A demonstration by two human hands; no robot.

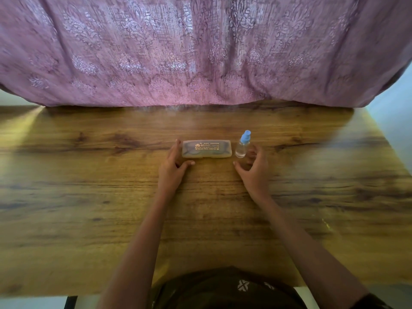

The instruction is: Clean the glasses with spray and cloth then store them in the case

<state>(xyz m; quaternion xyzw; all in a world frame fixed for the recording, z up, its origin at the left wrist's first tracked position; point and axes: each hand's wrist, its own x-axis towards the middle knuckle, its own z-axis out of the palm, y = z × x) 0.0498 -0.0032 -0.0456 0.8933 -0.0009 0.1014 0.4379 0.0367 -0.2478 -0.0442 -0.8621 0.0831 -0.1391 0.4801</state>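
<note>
A translucent glasses case (pixel 207 148) with orange lettering lies closed on the wooden table (pixel 89 197), and the outline of glasses shows through its lid. A small clear spray bottle (pixel 242 144) with a blue cap stands upright just right of the case. My left hand (pixel 172 169) rests at the case's left end, fingers spread, with fingertips touching its left and front edges. My right hand (pixel 254 171) hovers just in front of and right of the bottle, fingers apart and empty. No cloth is visible.
A pink patterned curtain (pixel 200 52) hangs along the table's far edge. The table's right edge runs diagonally at the right. My dark-clothed torso (pixel 223 291) is at the near edge.
</note>
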